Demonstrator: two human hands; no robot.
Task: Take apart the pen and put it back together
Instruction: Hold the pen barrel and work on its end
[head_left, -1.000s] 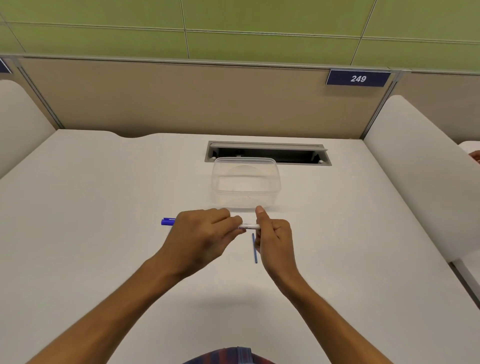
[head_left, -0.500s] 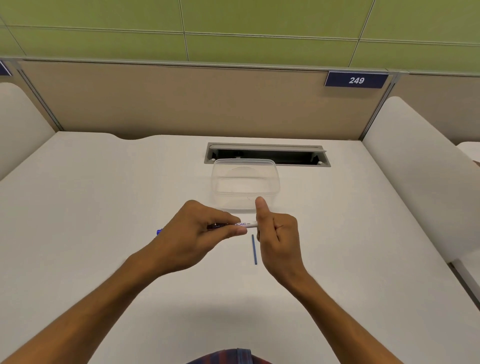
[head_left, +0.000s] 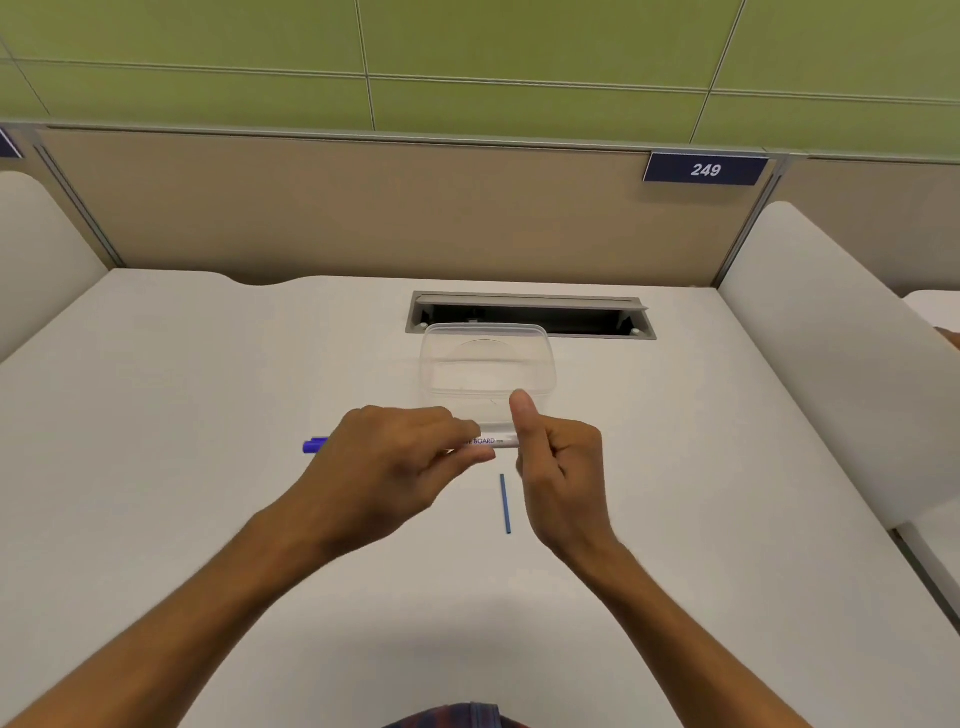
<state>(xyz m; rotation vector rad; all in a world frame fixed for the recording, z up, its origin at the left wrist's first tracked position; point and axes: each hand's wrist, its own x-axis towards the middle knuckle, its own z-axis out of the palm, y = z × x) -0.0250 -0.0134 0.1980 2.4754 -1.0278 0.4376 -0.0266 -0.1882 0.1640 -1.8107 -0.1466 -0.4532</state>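
Your left hand (head_left: 395, 467) has the pen (head_left: 485, 442) pinched between thumb and curled fingers, holding it level just above the white desk (head_left: 208, 415), with the printed white barrel sticking out to the right and the blue cap end (head_left: 315, 445) poking out past your knuckles on the left. Your right hand (head_left: 563, 467) sits at the barrel's right end, fingers curled in and thumb pointing straight up; it touches the tip of the barrel, but whether it truly grips that end I cannot tell, because the hand covers the contact. Down on the desk, just below the barrel and right beside your right hand, lies a thin blue refill (head_left: 505, 503), pointing away from you and apart from the pen. Beyond your hands stands a clear plastic container (head_left: 488, 371), near the pen but not touching it, and behind that the grey cable slot (head_left: 530, 314) is set into the desk. The number plate (head_left: 705, 169) reads 249.
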